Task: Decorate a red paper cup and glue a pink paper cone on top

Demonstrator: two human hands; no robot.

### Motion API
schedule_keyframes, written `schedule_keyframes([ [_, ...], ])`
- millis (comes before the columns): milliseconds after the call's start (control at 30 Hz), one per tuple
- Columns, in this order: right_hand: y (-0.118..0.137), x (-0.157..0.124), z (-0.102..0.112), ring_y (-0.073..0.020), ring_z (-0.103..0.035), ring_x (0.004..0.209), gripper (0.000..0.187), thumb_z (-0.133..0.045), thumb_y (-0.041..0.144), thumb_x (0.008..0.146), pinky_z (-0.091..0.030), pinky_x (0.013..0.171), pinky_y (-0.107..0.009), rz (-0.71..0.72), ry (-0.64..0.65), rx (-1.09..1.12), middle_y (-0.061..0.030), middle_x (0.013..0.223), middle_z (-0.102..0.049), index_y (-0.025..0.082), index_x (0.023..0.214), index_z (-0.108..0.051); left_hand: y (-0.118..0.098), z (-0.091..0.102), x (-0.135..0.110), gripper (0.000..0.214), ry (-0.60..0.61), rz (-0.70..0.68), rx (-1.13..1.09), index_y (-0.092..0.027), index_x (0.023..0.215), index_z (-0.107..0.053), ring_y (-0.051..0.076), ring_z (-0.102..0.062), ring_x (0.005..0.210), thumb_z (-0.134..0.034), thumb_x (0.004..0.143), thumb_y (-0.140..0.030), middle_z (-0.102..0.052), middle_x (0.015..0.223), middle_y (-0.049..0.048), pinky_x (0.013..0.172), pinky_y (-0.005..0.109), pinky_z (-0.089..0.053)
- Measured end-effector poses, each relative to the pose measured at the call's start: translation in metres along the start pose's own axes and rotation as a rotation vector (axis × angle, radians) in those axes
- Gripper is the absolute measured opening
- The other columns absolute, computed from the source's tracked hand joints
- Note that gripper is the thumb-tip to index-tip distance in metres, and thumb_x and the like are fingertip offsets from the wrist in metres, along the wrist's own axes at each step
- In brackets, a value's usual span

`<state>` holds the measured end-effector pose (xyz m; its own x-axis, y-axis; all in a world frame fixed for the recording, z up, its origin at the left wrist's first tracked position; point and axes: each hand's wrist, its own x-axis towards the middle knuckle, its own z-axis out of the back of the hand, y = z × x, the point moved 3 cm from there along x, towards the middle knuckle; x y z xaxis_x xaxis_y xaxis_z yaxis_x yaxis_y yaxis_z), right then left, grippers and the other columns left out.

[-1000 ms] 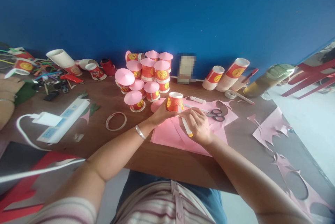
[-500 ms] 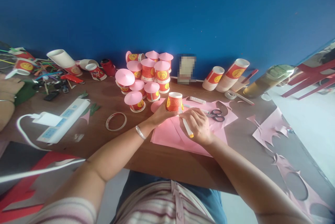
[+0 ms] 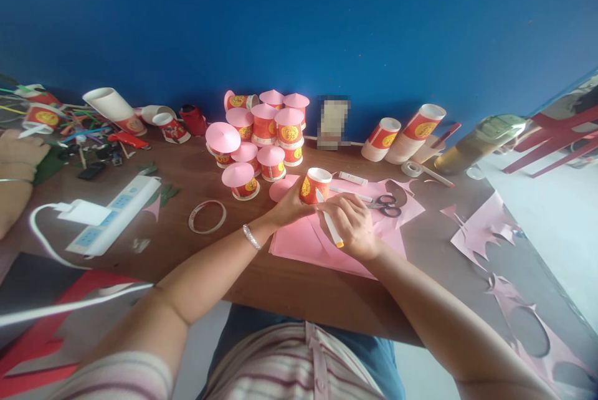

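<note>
while the left hand (image 3: pixel 287 204) grips a red-and-yellow paper cup (image 3: pixel 314 185) tilted over pink paper sheets (image 3: pixel 308 241) on the brown wooden table (image 3: pixel 243 250), the cup mouth faces up. right hand (image 3: pixel 352 222) fingers close round a white glue stick with orange end (image 3: pixel 331 225), its tip touching the cup.

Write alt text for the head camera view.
A person's left hand tilts a red paper cup over pink paper while the right hand holds a white pen against it. Pink-lidded cups cluster behind.

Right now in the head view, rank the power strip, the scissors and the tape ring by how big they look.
1. power strip, clearly largest.
2. tape ring and scissors look alike in size; the scissors lie partly under pink paper, so I won't rank them.
</note>
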<state>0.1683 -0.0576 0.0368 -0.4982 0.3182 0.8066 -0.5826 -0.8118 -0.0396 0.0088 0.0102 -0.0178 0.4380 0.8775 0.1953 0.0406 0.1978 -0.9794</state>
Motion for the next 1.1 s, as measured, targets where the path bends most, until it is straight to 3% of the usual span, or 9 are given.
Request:
schedule_keyframes([
  [367,-0.0011,-0.0017,-0.0010,-0.0199,-0.068,0.081,0.024,-0.051,0.007,0.095,-0.054,0.082,-0.037,-0.021,0.037,0.005,-0.0070,0.091,-0.073,0.017,0.115,-0.060,-0.0013,0.0015,-0.0014,0.065,-0.024,0.032,0.059,-0.018,0.122,-0.051,0.028,-0.063,0.111,-0.085,0.076,-0.051,-0.064,0.120,0.0122,0.092,0.044,-0.056],
  [567,-0.0014,-0.0040,-0.0027,-0.0189,-0.066,0.078,0.022,-0.052,0.007,0.095,-0.054,0.080,-0.036,-0.027,0.043,-0.003,-0.0054,0.087,-0.071,0.019,0.110,-0.061,-0.0018,0.0033,-0.0012,0.062,-0.050,0.059,0.034,-0.018,0.122,-0.054,0.025,-0.063,0.107,-0.086,0.076,-0.043,-0.065,0.115,0.0089,0.090,0.039,-0.056],
  [900,-0.0019,-0.0032,-0.0017,-0.0196,-0.065,0.076,0.020,-0.054,0.006,0.093,-0.055,0.078,-0.037,-0.020,0.033,0.012,-0.0056,0.084,-0.070,0.017,0.108,-0.063,-0.0063,0.0028,0.0004,0.048,-0.053,0.059,-0.002,-0.018,0.107,-0.059,0.022,-0.063,0.095,-0.085,0.075,-0.043,-0.065,0.100,0.0048,0.084,0.037,-0.057],
  [1100,0.0000,-0.0025,0.0000,-0.0208,-0.066,0.080,0.024,-0.050,0.007,0.095,-0.055,0.080,-0.038,0.007,0.012,0.011,-0.0069,0.087,-0.071,0.017,0.114,-0.063,-0.0038,0.0022,-0.0004,0.063,-0.054,0.045,0.014,-0.018,0.119,-0.054,0.023,-0.064,0.101,-0.087,0.074,-0.048,-0.066,0.111,0.0083,0.086,0.037,-0.056],
])
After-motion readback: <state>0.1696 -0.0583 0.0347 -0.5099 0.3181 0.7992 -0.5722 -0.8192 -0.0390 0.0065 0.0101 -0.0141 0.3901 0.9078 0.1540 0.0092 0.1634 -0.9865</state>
